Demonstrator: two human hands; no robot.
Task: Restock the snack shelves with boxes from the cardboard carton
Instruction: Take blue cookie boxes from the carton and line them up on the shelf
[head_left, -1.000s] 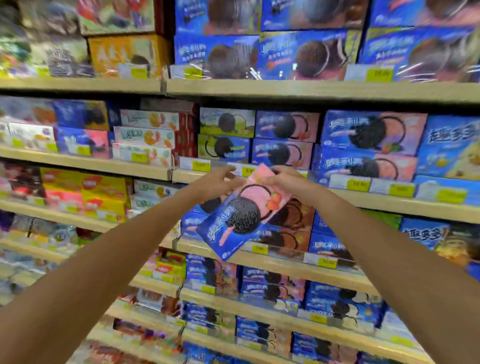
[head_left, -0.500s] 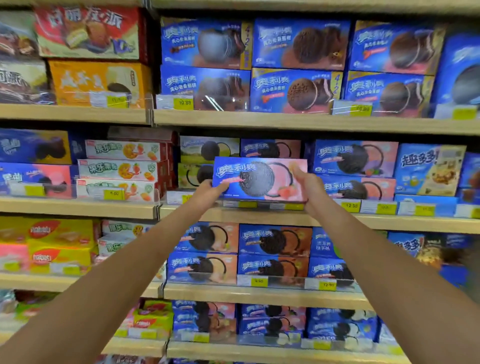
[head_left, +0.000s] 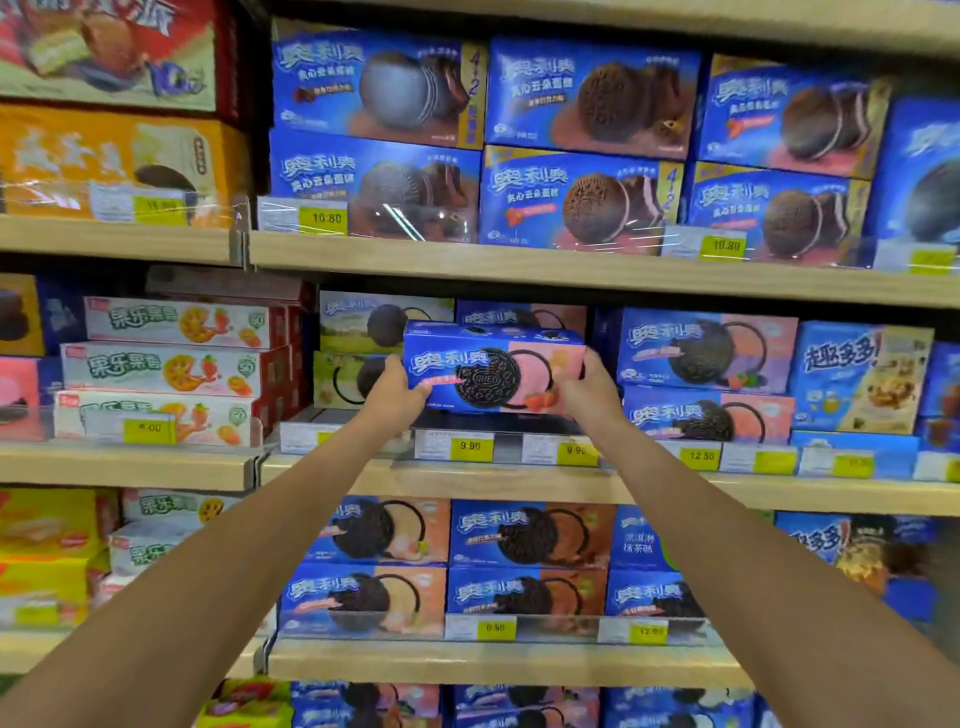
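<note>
1. Oreo box (head_left: 493, 366) is held level just above the shelf edge (head_left: 519, 480).
2. Left hand (head_left: 397, 392) and right hand (head_left: 587, 389) grip its ends, fingers curled round.
3. Green boxes (head_left: 358, 332) left of it, blue-pink boxes (head_left: 701, 348) right, price tags (head_left: 470, 447) below.

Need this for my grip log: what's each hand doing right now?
Left hand: grips the left end of the blue-and-pink cookie box.
Right hand: grips its right end.
</note>
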